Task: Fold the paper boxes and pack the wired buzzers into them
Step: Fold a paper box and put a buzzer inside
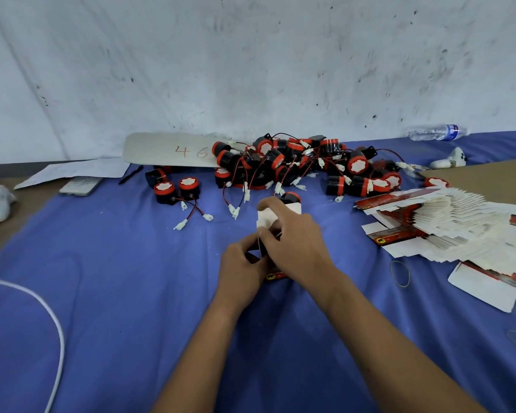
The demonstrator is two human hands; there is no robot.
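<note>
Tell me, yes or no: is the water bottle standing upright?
No, the water bottle lies on its side at the foot of the wall, beyond the buzzer pile.

Matt blue cloth (116, 278); glossy printed paper boxes (447, 231).

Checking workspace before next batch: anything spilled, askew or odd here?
Mostly clutter. The buzzers lie in a tangled heap, wires crossing, and a few sit apart at its left. The flat boxes have slumped into a fan. A bottle lies on its side by the wall.
</note>
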